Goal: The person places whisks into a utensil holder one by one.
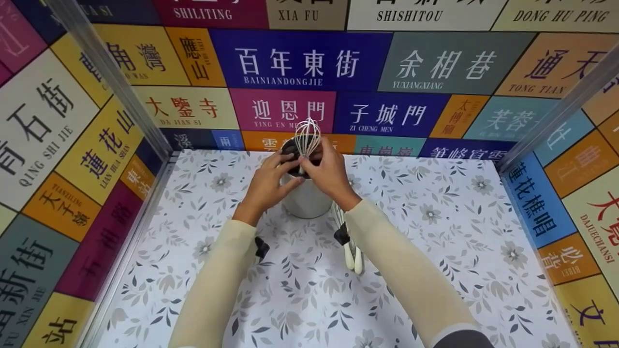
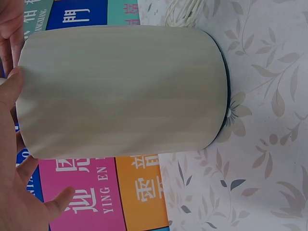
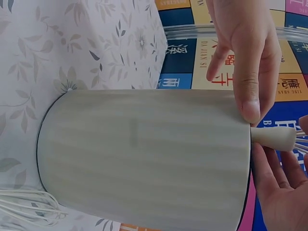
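A pale grey-green, ribbed cylindrical canister (image 1: 309, 203) with a dark top stands on the patterned tabletop. A small wire whisk (image 1: 307, 137) stands upright at its mouth, wire loops up; its pale handle (image 3: 273, 138) passes down at the rim. My left hand (image 1: 268, 183) holds the canister's rim, thumb against its edge, other fingers over the dark top. My right hand (image 1: 331, 169) pinches the whisk where wires meet handle, fingers behind it. The canister's inside is hidden. In both wrist views the canister wall fills the middle.
To the canister's right, partly behind my right sleeve, lie whisks (image 1: 354, 256) with cream handles toward me. A small black piece (image 1: 261, 247) shows beside my left sleeve. Panels with street-name signs (image 1: 300, 63) surround the table's back and sides, with clear corner strips (image 1: 121, 87).
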Motion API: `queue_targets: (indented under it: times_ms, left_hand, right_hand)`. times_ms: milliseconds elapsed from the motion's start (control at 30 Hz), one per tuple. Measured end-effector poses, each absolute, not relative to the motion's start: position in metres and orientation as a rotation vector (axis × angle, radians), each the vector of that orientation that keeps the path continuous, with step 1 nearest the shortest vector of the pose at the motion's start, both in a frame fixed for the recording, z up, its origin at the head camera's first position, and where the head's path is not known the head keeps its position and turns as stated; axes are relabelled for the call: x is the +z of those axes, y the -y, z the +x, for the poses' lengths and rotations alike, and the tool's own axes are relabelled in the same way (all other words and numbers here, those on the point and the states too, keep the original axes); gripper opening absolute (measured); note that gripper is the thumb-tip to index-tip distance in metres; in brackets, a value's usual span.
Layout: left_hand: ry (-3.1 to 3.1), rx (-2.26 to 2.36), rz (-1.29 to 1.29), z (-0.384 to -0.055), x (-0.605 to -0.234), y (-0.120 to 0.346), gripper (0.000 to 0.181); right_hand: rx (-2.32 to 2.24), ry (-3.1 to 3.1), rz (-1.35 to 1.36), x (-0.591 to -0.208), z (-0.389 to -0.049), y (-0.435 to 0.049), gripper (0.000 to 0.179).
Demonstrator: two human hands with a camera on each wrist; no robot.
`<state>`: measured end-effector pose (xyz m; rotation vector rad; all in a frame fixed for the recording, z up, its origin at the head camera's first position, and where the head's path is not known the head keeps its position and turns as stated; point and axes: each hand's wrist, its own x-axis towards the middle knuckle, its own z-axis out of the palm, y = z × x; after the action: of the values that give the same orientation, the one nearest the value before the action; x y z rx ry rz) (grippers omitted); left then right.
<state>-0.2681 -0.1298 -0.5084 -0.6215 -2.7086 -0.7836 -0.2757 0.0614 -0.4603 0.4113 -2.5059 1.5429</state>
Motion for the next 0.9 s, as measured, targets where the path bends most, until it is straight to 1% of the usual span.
queue_targets:
  times_ms: [333, 700, 900]
  left_hand:
    - [2.705, -0.763, -0.614, -0.2682, -0.5087, 0.1293, 0.054]
    - [2.701, -0.813, -0.609, -0.2695, -0.5093, 0.1293, 0.052]
    - [2.727, -0.832, -0.590, -0.2701, -0.5090, 0.1283, 0.052]
  right_hand:
    - [1.621, 2.508, 0.405, -0.4589, -0.2724, -0.0637, 0.056]
    - [1.634, 2.512, 0.378, -0.4608, -0.2697, -0.0655, 0.060]
    - [1.605, 2.511, 0.369, -0.4600, -0.2696, -0.0683, 0.051]
